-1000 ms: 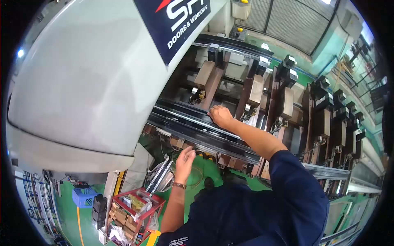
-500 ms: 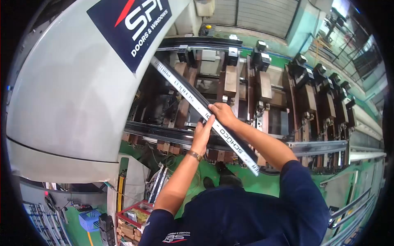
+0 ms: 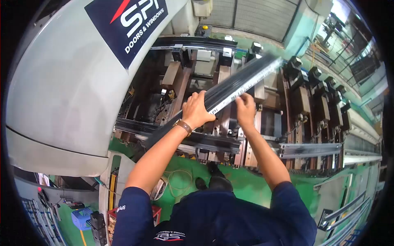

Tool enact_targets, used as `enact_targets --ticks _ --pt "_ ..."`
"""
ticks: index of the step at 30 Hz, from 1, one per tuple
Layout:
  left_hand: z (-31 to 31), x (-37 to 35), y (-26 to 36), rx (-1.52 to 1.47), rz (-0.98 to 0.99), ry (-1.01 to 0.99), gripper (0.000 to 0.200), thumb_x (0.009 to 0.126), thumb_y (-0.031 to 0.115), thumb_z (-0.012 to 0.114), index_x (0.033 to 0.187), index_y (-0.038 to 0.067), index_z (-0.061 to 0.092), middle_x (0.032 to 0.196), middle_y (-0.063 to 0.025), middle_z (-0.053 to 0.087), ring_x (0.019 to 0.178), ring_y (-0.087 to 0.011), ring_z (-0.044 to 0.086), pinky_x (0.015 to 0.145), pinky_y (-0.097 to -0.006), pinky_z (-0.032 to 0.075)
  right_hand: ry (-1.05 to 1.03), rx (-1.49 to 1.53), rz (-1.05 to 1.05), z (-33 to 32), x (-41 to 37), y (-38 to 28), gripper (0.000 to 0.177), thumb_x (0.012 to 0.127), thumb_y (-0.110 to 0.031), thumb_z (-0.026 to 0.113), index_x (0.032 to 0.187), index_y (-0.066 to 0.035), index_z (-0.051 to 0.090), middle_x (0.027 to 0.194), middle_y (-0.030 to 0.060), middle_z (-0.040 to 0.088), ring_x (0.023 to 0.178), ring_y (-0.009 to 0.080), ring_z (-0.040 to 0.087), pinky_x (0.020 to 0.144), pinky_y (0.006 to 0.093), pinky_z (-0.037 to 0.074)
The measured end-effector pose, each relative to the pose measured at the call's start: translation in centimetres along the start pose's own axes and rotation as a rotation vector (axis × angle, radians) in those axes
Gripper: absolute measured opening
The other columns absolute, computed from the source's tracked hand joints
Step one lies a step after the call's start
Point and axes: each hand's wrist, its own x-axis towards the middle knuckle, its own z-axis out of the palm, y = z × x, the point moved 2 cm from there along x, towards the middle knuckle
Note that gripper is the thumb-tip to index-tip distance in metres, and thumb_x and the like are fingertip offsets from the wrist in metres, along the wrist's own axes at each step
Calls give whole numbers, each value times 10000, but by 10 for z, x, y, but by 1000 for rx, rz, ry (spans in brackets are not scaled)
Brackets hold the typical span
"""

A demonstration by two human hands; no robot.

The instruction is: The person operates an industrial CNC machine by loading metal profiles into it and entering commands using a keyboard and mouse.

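Note:
A long black window-frame profile [image 3: 219, 91] with a white printed film strip along one side is held diagonally over the machine bed. Its far end at the upper right is smeared by motion. My left hand [image 3: 197, 111] grips it near the middle, fingers over the black side and thumb by the white strip. Close to the lower edge of the strip is my right hand [image 3: 246, 112], fingers loosely bent and slightly blurred. It looks just off the profile, though light contact cannot be ruled out.
The machine bed carries several clamp blocks [image 3: 227, 57] on cross rails. Other dark profiles lie along its back [image 3: 197, 42] and front [image 3: 213, 142]. A big white machine housing [image 3: 69, 90] stands at left. Below is green floor [image 3: 178, 180], with a cable and my shoes.
The profile has swung round, from sloping down rightward to rising rightward. My left hand has shifted onto its upper side, and my right hand has moved right, away from its earlier grip.

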Motion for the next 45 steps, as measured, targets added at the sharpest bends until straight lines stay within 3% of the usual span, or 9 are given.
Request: enact_targets --ticks 3,5,13,27,29,31,34,38,45 --pt "-21 27 9 127 191 24 977 645 320 925 1511 79 541 1250 -159 619 1212 -378 615 1015 -489 465 -16 -296 -159 -37 13 -22 229 1034 -222 745 1054 6 735 996 165 737 914 293 711 865 397 552" --pt "-25 57 3 152 316 41 967 651 283 925 1515 87 537 1253 -144 608 1212 -362 600 1017 -479 441 -108 -350 71 -53 29 -25 235 1040 -230 742 1026 4 733 942 173 740 857 294 713 822 408 554" --pt "-9 166 -42 211 578 -41 1018 648 194 940 1565 104 509 1337 -127 590 1298 -332 568 1156 -466 393 -90 -454 -601 -38 139 -76 92 1014 -146 758 1007 -56 740 926 119 704 866 321 657 805 437 518" --pt "43 242 -110 205 478 -100 1017 675 188 968 1584 162 512 1457 -111 567 1471 -313 497 1362 -557 215 -441 -996 -728 237 416 33 449 1017 -438 741 1278 -74 757 1297 218 715 1237 437 664 968 540 568" --pt "55 245 -116 283 477 -29 1049 691 194 965 1621 191 479 1500 -114 544 1525 -320 451 1371 -572 189 -545 -986 -749 265 440 64 479 1055 -467 686 1256 -39 762 1207 249 747 1162 469 704 960 566 579" --pt "47 231 -109 230 380 -40 1138 755 248 966 1715 224 355 1705 -159 411 1672 -384 258 1395 -582 116 -827 -985 -485 286 453 81 488 1071 -468 664 1210 -13 769 1054 274 764 1024 495 731 942 578 583" --pt "42 192 -108 103 220 5 1225 788 355 985 1771 227 264 1844 -194 169 1712 -411 131 1398 -581 103 -740 -890 -676 284 449 81 415 1088 -403 653 1081 0 748 957 275 751 944 512 724 881 585 574" --pt "32 100 -126 18 3 101 1223 796 375 978 1774 201 265 1847 -220 142 1712 -420 117 1398 -562 109 -559 -892 -1033 259 452 47 314 1099 -331 653 1048 -28 722 1075 228 727 1024 473 693 869 557 556" --pt "6 -107 -135 63 -310 169 1069 828 352 958 1700 96 396 1792 -260 277 1663 -478 250 1347 -588 239 -468 -1030 -1114 142 406 -59 289 1081 -317 678 1042 -38 748 1067 135 731 1020 390 681 880 503 542"
